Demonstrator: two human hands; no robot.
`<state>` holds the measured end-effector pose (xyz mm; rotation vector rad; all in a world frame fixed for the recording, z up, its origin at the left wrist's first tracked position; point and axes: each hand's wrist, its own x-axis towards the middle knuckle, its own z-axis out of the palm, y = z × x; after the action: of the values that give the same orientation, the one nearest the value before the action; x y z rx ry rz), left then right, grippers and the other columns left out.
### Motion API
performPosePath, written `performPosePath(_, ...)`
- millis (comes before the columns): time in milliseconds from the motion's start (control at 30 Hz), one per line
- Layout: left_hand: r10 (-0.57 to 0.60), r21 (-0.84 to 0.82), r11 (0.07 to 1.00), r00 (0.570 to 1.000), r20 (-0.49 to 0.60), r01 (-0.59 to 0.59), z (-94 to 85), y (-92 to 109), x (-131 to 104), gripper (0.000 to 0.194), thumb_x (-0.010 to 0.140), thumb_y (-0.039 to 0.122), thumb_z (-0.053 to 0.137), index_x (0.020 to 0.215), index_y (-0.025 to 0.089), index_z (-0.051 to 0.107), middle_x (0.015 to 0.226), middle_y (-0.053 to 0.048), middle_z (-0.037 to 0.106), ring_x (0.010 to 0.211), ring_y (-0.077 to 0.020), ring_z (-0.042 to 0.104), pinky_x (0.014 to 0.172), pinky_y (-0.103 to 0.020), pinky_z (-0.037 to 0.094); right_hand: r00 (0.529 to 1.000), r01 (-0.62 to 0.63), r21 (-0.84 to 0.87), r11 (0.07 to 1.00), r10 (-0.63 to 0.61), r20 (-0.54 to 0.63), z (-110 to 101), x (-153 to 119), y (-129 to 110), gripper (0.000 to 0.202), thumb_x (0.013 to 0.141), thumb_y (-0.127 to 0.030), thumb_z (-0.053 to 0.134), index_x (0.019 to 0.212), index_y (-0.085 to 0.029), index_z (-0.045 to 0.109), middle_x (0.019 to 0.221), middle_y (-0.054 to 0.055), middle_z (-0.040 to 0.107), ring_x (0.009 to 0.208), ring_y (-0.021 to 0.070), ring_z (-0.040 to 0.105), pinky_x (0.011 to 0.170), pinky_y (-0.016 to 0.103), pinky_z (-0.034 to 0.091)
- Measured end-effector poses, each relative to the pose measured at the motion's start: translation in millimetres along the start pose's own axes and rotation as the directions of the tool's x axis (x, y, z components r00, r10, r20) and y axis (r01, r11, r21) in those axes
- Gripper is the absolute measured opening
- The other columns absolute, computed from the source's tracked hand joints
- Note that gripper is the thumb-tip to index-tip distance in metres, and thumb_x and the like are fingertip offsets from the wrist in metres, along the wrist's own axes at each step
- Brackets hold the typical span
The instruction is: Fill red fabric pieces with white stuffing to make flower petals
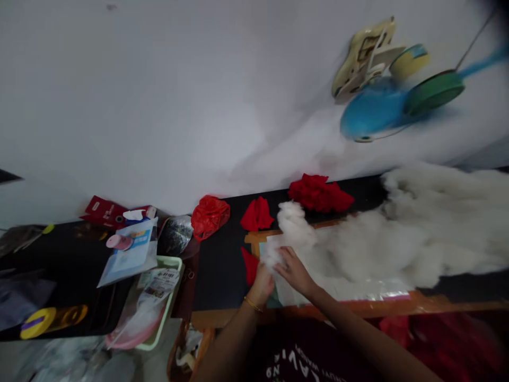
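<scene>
A small tuft of white fibre stuffing [271,254] lies between my two hands over the near end of the table. My left hand [263,282], with a yellow bracelet at the wrist, is closed on the tuft's lower side. From the right, my right hand [294,269] pinches the same tuft with bent fingers. Just left of my left hand is a red cloth piece [249,265], partly hidden by it. A large heap of white stuffing [369,244] spreads off to the right, its narrow end reaching close to my right hand.
Behind my hands lie a folded red cloth [257,214], a red cloth pile [318,193] and a red plastic bag [210,216]. A green-rimmed basket [175,297] stands left, beside a second black table [75,265] with packets. Blue and green items [374,112] hang on the wall.
</scene>
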<state>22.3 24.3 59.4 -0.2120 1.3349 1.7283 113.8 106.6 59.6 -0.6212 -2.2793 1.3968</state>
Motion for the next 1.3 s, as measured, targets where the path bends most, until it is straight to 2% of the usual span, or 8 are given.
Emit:
performPosePath(100,0.049,0.000,0.999,0.999,-0.007,-0.049,0.3,-2.7,2.6,0.028,0.067,0.021,0.070,0.094,0.018,0.063,0.093,-0.009,0.071,0.086,-0.0244,0.067,0.084,-0.036,0.052,0.983,-0.123,-0.023,0.992,0.119,-0.140,0.2,1.5,14.0,0.023,0.085,-0.027,0.044,0.089,-0.020,0.065,0.083,0.006,0.064,0.080,0.0207,0.062,0.077,0.034,0.053)
performPosePath(267,0.095,-0.044,0.994,0.995,-0.044,-0.097,-12.7,0.9,8.2,0.040,0.066,0.024,0.072,0.104,0.014,0.062,0.095,-0.010,0.073,0.080,-0.0225,0.068,0.079,-0.035,0.053,0.906,-0.372,0.097,0.923,0.384,-0.178,-13.4,-1.8,38.3,0.028,0.082,-0.034,0.044,0.091,-0.020,0.066,0.065,0.000,0.062,0.053,0.0162,0.057,0.055,0.027,0.047)
performPosePath(533,0.025,-0.005,1.000,0.982,0.187,-0.024,-7.3,-0.4,-11.5,0.061,0.062,0.036,0.081,0.116,0.017,0.061,0.114,-0.013,0.070,0.094,-0.0260,0.069,0.084,-0.035,0.052,0.943,-0.294,-0.082,0.952,0.275,-0.190,-2.8,-9.2,22.3,0.022,0.070,-0.024,0.048,0.083,-0.020,0.065,0.069,0.003,0.066,0.061,0.0176,0.058,0.062,0.027,0.046)
performPosePath(633,0.053,0.076,0.995,0.996,0.076,-0.059,-4.8,-5.7,-10.0,0.058,0.060,0.035,0.082,0.111,0.015,0.063,0.098,-0.011,0.074,0.083,-0.0244,0.070,0.076,-0.034,0.053,0.952,-0.238,-0.111,0.965,0.208,-0.226,0.3,-9.1,14.1,0.016,0.067,-0.022,0.049,0.075,-0.020,0.062,0.075,0.005,0.067,0.066,0.0179,0.059,0.066,0.028,0.047)
performPosePath(767,0.081,0.095,0.992,0.996,-0.036,-0.077,-11.9,-2.2,0.2,0.047,0.058,0.028,0.079,0.099,0.011,0.065,0.084,-0.009,0.074,0.069,-0.0211,0.068,0.067,-0.031,0.053,0.903,-0.369,-0.024,0.929,0.353,-0.243,-10.4,-13.3,15.9,0.020,0.076,-0.033,0.047,0.075,-0.019,0.061,0.065,0.002,0.063,0.053,0.0167,0.059,0.054,0.026,0.046)
performPosePath(867,0.078,0.081,0.993,0.996,0.050,-0.082,-16.1,6.9,0.9,0.051,0.057,0.027,0.080,0.103,0.010,0.065,0.091,-0.010,0.074,0.072,-0.0211,0.068,0.070,-0.032,0.053,0.879,-0.421,0.012,0.907,0.411,-0.243,-19.8,-17.9,20.9,0.024,0.077,-0.037,0.047,0.081,-0.019,0.063,0.064,0.001,0.064,0.051,0.0166,0.060,0.052,0.026,0.047)
performPosePath(1033,-0.002,0.116,0.993,0.968,0.251,-0.028,-6.3,9.4,-10.0,0.070,0.058,0.032,0.085,0.123,0.020,0.060,0.115,-0.011,0.071,0.096,-0.0245,0.068,0.085,-0.035,0.053,0.908,-0.373,-0.084,0.924,0.345,-0.238,-15.1,-19.6,15.7,0.014,0.068,-0.023,0.049,0.072,-0.020,0.062,0.066,0.002,0.065,0.060,0.0165,0.058,0.059,0.025,0.044)
performPosePath(1300,0.044,0.255,0.964,0.993,0.110,-0.071,0.1,8.8,1.6,0.040,0.052,0.030,0.081,0.085,0.011,0.068,0.071,-0.005,0.069,0.059,-0.0166,0.060,0.058,-0.028,0.047,0.892,-0.397,-0.003,0.918,0.385,-0.236,-11.2,-14.5,4.5,0.012,0.075,-0.032,0.053,0.074,-0.021,0.059,0.061,-0.001,0.064,0.055,0.0153,0.058,0.056,0.025,0.043)
